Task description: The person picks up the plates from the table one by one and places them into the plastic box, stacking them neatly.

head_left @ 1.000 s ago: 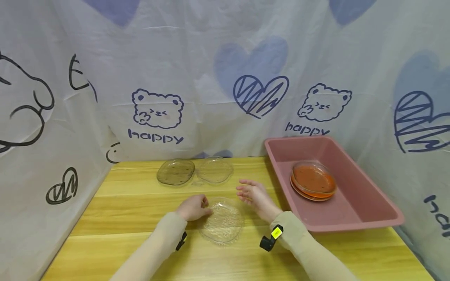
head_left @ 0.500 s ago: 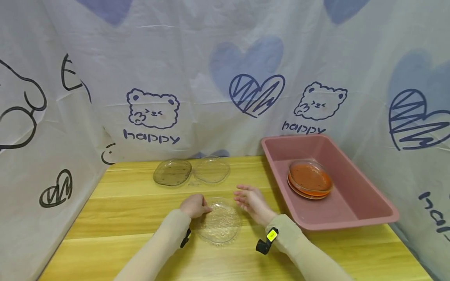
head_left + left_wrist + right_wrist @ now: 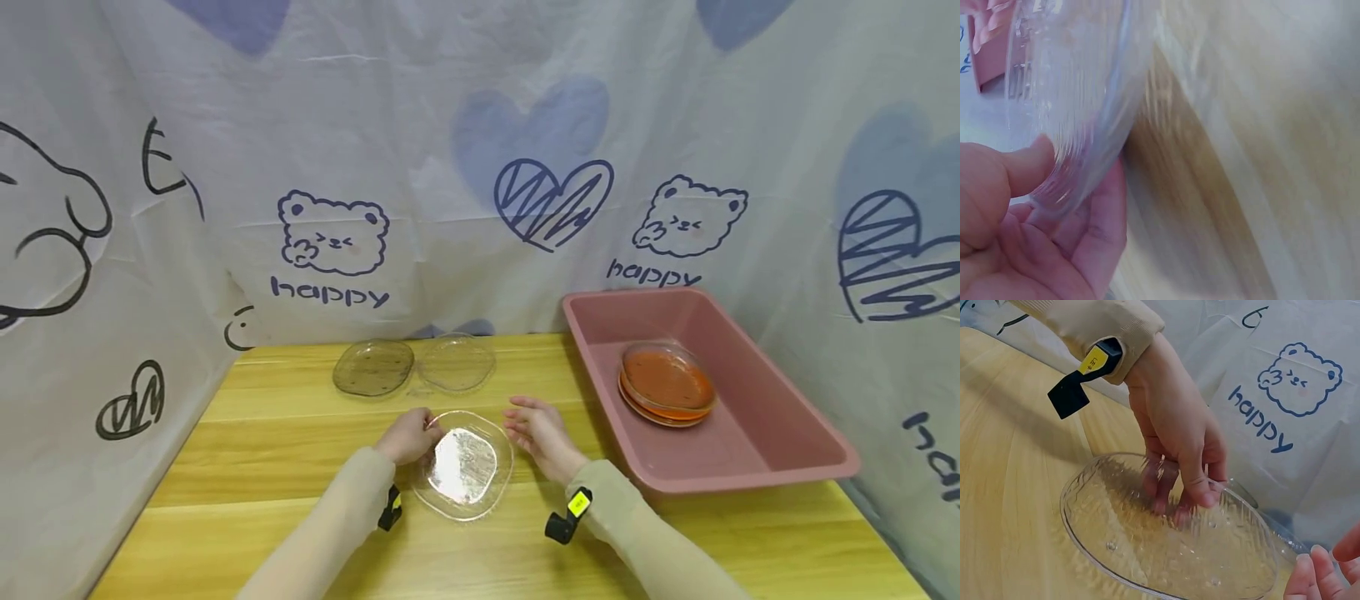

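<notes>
Looking down across my wooden table, I see a printed white curtain with bears and hearts behind it, and a large pink tub on my right with orange plates stacked inside it. At the far edge of the table lie a smoky grey plate and a clear plate, touching side by side. Nearest me is a ribbed clear plate, tilted up on its left side so that its face catches the light. My left hand pinches its left rim, thumb on top and fingers curled underneath. My right hand hovers just beside the plate's right edge, fingers relaxed and slightly apart, holding nothing. I judge this to be the lifting step, with the plate only partly off the wood. The next move seems to call for my right hand to take the free rim, since thin, slippery plastic held by one edge could slide or flex.
</notes>
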`<action>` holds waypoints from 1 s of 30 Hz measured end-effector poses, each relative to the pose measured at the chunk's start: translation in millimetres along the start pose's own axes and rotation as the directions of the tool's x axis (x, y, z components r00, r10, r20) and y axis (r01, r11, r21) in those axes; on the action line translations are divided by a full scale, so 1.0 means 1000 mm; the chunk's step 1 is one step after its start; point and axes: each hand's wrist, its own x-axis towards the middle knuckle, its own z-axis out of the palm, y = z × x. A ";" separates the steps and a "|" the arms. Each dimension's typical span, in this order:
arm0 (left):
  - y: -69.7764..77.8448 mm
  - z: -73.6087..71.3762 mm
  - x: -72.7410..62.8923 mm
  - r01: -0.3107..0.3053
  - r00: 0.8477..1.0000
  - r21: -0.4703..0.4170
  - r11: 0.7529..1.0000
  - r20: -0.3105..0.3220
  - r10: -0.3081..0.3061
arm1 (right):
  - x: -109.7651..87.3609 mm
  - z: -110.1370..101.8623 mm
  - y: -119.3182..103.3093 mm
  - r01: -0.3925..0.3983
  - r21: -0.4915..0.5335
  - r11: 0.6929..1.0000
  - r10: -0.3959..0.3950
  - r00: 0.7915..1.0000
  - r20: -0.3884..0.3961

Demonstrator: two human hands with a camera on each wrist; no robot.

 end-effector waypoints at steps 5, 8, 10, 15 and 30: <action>-0.003 -0.002 0.000 0.052 0.997 -0.205 0.977 0.063 -0.040 | 0.001 -0.001 0.002 -0.002 -0.004 1.000 0.002 1.000 -0.018; -0.009 -0.001 0.004 0.074 0.994 -0.290 0.954 0.093 -0.049 | 0.001 -0.001 0.003 0.001 -0.014 1.000 -0.002 1.000 -0.021; -0.013 -0.001 0.007 0.084 0.993 -0.318 0.944 0.102 -0.054 | 0.001 -0.002 0.004 0.003 -0.018 1.000 -0.004 1.000 -0.017; -0.018 -0.002 0.006 0.088 0.993 -0.336 0.938 0.109 -0.054 | 0.001 -0.004 0.006 0.009 -0.018 1.000 -0.009 1.000 -0.004; -0.008 -0.014 0.004 0.043 0.995 -0.504 0.863 0.098 0.008 | 0.002 -0.003 0.013 -0.045 0.000 0.999 0.045 0.999 0.009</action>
